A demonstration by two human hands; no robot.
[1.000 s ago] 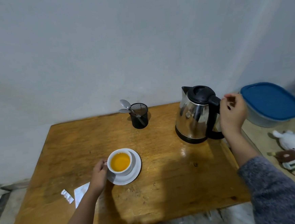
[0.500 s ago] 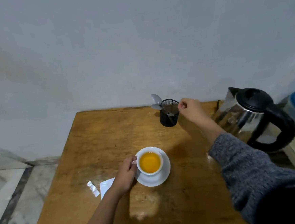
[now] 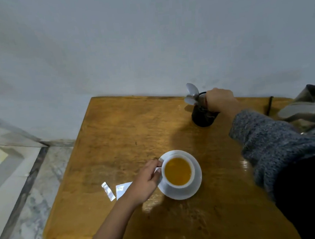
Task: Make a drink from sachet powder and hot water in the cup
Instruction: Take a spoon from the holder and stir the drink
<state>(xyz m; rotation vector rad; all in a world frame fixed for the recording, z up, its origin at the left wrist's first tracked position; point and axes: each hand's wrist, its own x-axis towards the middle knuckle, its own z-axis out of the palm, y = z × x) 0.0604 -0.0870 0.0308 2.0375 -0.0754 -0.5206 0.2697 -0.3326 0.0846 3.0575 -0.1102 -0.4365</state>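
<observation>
A white cup (image 3: 177,171) full of orange liquid sits on a white saucer (image 3: 196,182) near the middle of the wooden table (image 3: 116,134). My left hand (image 3: 145,180) grips the cup's handle. My right hand (image 3: 220,100) is over the black mesh holder (image 3: 202,117) at the table's back edge, fingers closed down into it. Two spoons (image 3: 191,95) stick out of the holder, bowls up. Whether the fingers hold a spoon handle is hidden. A torn white sachet (image 3: 122,189) and its torn-off strip (image 3: 108,191) lie left of the saucer.
The steel kettle (image 3: 306,107) with black fittings stands at the right edge, behind my grey sleeve. A black cord (image 3: 269,104) runs over the table's back edge. A pale wall rises right behind the table. Marble floor (image 3: 17,196) lies to the left.
My right hand left the kettle handle, crossed leftward and now reaches down into the mesh holder. The view swung left. My left hand stayed on the cup.
</observation>
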